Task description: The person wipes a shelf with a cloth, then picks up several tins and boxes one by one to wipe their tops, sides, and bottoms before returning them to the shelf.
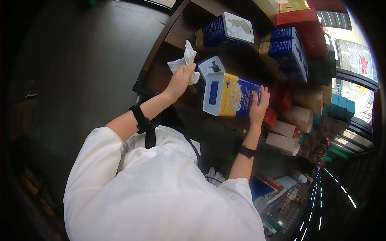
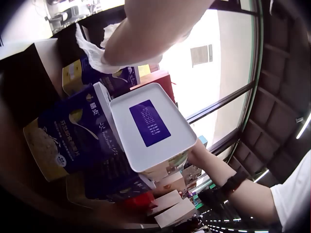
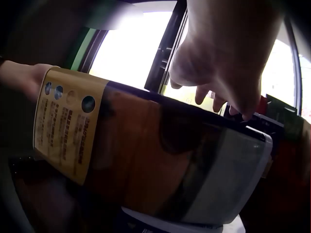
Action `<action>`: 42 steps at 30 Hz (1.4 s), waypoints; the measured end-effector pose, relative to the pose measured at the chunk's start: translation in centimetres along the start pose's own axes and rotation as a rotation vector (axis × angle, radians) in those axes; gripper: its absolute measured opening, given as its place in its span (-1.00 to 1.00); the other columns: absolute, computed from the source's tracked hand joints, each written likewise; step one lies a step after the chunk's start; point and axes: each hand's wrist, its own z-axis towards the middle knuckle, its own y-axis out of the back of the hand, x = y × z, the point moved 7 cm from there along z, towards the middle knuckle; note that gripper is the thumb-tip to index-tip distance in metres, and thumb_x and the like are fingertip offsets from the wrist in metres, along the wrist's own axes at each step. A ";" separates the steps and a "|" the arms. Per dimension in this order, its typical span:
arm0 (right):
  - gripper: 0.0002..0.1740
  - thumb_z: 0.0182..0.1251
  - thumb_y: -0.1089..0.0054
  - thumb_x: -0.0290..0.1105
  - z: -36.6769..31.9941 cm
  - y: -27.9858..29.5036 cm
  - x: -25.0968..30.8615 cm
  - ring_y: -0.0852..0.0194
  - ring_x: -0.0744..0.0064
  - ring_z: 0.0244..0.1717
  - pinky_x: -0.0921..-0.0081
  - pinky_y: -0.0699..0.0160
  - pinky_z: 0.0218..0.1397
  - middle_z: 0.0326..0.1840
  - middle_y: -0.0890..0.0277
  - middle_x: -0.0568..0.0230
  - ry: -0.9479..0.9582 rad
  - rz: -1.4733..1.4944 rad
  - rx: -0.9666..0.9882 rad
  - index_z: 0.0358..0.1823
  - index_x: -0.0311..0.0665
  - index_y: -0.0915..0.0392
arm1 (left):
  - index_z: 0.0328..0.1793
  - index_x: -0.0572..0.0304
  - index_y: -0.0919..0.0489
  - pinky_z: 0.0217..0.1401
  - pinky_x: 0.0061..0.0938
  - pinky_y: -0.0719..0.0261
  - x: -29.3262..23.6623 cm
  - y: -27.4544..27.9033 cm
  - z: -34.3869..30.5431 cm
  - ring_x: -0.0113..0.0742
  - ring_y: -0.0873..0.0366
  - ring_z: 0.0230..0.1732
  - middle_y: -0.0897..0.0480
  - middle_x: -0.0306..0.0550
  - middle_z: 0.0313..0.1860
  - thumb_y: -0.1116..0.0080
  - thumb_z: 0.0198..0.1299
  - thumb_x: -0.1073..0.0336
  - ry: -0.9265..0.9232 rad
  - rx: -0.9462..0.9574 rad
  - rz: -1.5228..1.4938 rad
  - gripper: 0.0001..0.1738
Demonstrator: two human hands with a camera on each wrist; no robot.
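Observation:
A blue and yellow tin (image 1: 231,96) lies tilted on its side in the head view, its pale end with a blue label (image 2: 149,122) facing the left wrist view. My left hand (image 1: 179,82) grips a crumpled white cloth (image 1: 189,54) beside that end. At the tin's blue end, my right hand (image 1: 259,105) rests with its fingers spread and extended, the thumb on the blue face. In the right wrist view the fingers of my right hand (image 3: 218,73) hang along the tin's upper edge. Another tin with a white lid (image 1: 211,66) sits partly behind the tilted one.
More blue tins stand on the dark wooden shelf, one (image 1: 239,28) near the top and a group (image 1: 287,50) to the right. Red bags (image 1: 301,30) and brown paper bags (image 1: 301,118) are beyond them. Windows (image 1: 356,60) line the far right; grey floor (image 1: 108,52) lies left.

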 end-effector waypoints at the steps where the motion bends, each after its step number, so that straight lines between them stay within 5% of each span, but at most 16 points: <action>1: -0.44 0.39 0.08 -0.05 -0.5 -1.5 -1.1 0.08 -0.07 0.49 0.13 0.11 0.48 0.46 -0.10 0.02 -0.025 -0.062 0.013 0.35 -0.13 -0.29 | 0.29 0.31 -0.29 0.18 -0.44 -0.31 1.0 -0.8 0.3 -0.36 -0.41 0.06 -0.48 -0.05 0.04 0.15 0.39 0.02 0.005 0.063 0.068 -0.45; 5: -0.41 0.40 0.12 -0.02 -1.1 -2.6 -1.7 0.10 -0.08 0.49 0.15 0.10 0.48 0.49 -0.04 0.06 -0.064 -0.139 0.016 0.39 -0.10 -0.24 | 0.46 0.38 0.01 0.46 -0.27 -0.01 2.7 -7.4 -2.3 0.05 -0.14 0.43 -0.20 0.29 0.38 0.21 0.37 0.05 -0.249 0.366 0.176 -0.30; 6: -0.41 0.40 0.12 -0.03 -1.2 -2.7 -1.5 0.10 -0.08 0.49 0.16 0.10 0.48 0.50 -0.04 0.08 -0.070 -0.140 0.018 0.39 -0.10 -0.23 | 0.48 0.39 0.07 0.50 -0.20 0.10 3.3 -8.5 -3.0 0.14 -0.03 0.47 -0.10 0.34 0.44 0.21 0.35 0.04 -0.436 0.311 0.345 -0.26; 8: -0.41 0.41 0.13 -0.05 -1.4 -2.7 -1.7 0.09 -0.06 0.49 0.16 0.10 0.48 0.50 -0.03 0.11 -0.064 -0.155 0.042 0.40 -0.10 -0.22 | 0.49 0.38 0.11 0.50 -0.14 0.10 5.3 -8.6 -2.8 0.21 -0.01 0.47 -0.06 0.34 0.46 0.20 0.33 0.02 -0.421 0.329 0.301 -0.23; 16: -0.42 0.42 0.17 -0.07 -1.5 -2.3 -0.4 0.07 -0.07 0.48 0.14 0.12 0.47 0.50 -0.04 0.12 -0.075 -0.142 0.056 0.40 -0.11 -0.21 | 0.46 0.42 0.04 0.50 -0.18 0.06 6.4 -7.0 -1.7 0.29 -0.02 0.44 -0.06 0.39 0.44 0.17 0.32 0.01 -0.302 0.413 0.371 -0.23; 20: -0.42 0.40 0.16 -0.08 -1.3 -2.3 -0.3 0.05 -0.06 0.46 0.13 0.12 0.47 0.49 -0.07 0.10 -0.094 -0.146 0.033 0.38 -0.13 -0.23 | 0.42 0.49 -0.02 0.50 -0.17 0.05 5.2 -7.8 -4.5 0.33 0.04 0.46 -0.07 0.45 0.42 0.05 0.28 0.05 -0.410 0.431 0.309 -0.23; 22: -0.42 0.39 0.15 -0.08 -1.3 -2.3 -0.3 0.04 -0.06 0.46 0.13 0.12 0.47 0.48 -0.07 0.10 -0.099 -0.129 0.034 0.37 -0.14 -0.24 | 0.37 0.51 -0.13 0.50 -0.15 0.02 7.5 -7.7 -6.0 0.33 0.00 0.44 -0.13 0.46 0.38 -0.07 0.23 0.10 -0.445 0.665 0.589 -0.25; 23: -0.42 0.39 0.16 -0.07 -1.0 -2.6 -0.5 0.05 -0.06 0.46 0.13 0.12 0.47 0.48 -0.08 0.09 -0.091 -0.127 0.027 0.38 -0.14 -0.23 | 0.25 0.50 -0.31 0.49 -0.15 -0.03 9.3 -7.2 -6.3 0.23 -0.11 0.42 -0.27 0.37 0.32 -0.14 0.20 0.13 -0.588 0.699 0.739 -0.37; 26: -0.41 0.39 0.18 -0.05 -0.9 -2.5 -0.5 0.05 -0.06 0.46 0.13 0.12 0.47 0.47 -0.08 0.09 -0.100 -0.137 0.025 0.38 -0.14 -0.22 | 0.10 0.43 -0.46 0.49 -0.19 -0.09 10.0 -5.9 -6.2 0.08 -0.22 0.38 -0.39 0.24 0.26 -0.18 0.16 0.14 -0.796 0.840 0.824 -0.48; 27: -0.40 0.39 0.18 -0.04 -0.9 -2.5 -0.5 0.05 -0.06 0.46 0.13 0.12 0.47 0.47 -0.08 0.08 -0.100 -0.141 0.029 0.38 -0.14 -0.22 | -0.01 0.37 -0.52 0.47 -0.12 -0.14 9.9 -5.4 -5.9 0.02 -0.29 0.32 -0.45 0.14 0.19 -0.25 0.02 0.21 -0.849 0.847 0.799 -0.55; 30: -0.40 0.39 0.18 -0.03 -1.1 -2.3 -0.8 0.05 -0.06 0.46 0.13 0.11 0.47 0.47 -0.08 0.09 -0.105 -0.135 0.014 0.38 -0.14 -0.22 | -0.05 0.37 -0.53 0.47 -0.12 -0.14 10.1 -3.5 -5.8 0.01 -0.31 0.32 -0.46 0.15 0.17 -0.24 0.02 0.23 -0.887 0.834 0.918 -0.59; 32: -0.40 0.38 0.16 -0.03 -1.2 -2.3 -0.8 0.03 -0.05 0.46 0.13 0.10 0.47 0.47 -0.10 0.11 -0.068 -0.143 0.015 0.37 -0.13 -0.25 | 0.10 0.36 -0.47 0.50 -0.18 -0.09 10.2 -2.2 -5.8 0.00 -0.23 0.39 -0.38 0.18 0.28 -0.17 0.15 0.20 -0.794 0.899 0.991 -0.53; 34: -0.42 0.37 0.14 -0.04 -1.2 -2.1 -0.7 0.01 -0.03 0.46 0.14 0.08 0.47 0.46 -0.11 0.12 -0.095 -0.141 0.001 0.36 -0.10 -0.27 | 0.20 0.37 -0.40 0.50 -0.17 -0.06 8.1 -1.2 -4.1 0.05 -0.19 0.41 -0.33 0.18 0.32 -0.09 0.22 0.22 -0.532 0.698 0.925 -0.51; 36: -0.44 0.37 0.13 -0.04 -1.3 -2.0 -0.7 0.02 -0.01 0.47 0.15 0.06 0.46 0.47 -0.11 0.15 -0.096 -0.148 -0.019 0.34 -0.08 -0.31 | 0.29 0.37 -0.31 0.50 -0.15 -0.05 5.0 -2.2 -3.6 0.10 -0.16 0.43 -0.29 0.22 0.34 -0.03 0.26 0.22 -0.556 0.664 0.903 -0.47; 39: -0.44 0.39 0.17 -0.02 -1.5 -1.9 -1.1 0.04 0.00 0.49 0.15 0.07 0.47 0.48 -0.11 0.21 -0.125 -0.110 -0.036 0.34 -0.07 -0.32 | 0.36 0.35 -0.26 0.43 -0.17 -0.17 -2.3 -6.9 -3.0 0.11 -0.23 0.39 -0.34 0.29 0.29 -0.07 0.22 0.18 -0.970 0.586 0.817 -0.37; 42: -0.45 0.41 0.20 -0.02 -1.6 -1.8 -1.6 0.05 0.02 0.50 0.13 0.08 0.47 0.48 -0.11 0.20 -0.144 -0.110 -0.070 0.35 -0.03 -0.32 | 0.36 0.36 -0.28 0.31 -0.18 -0.31 -1.7 -11.1 -1.6 0.09 -0.38 0.27 -0.46 0.27 0.19 -0.13 0.16 0.18 -0.826 0.623 1.138 -0.33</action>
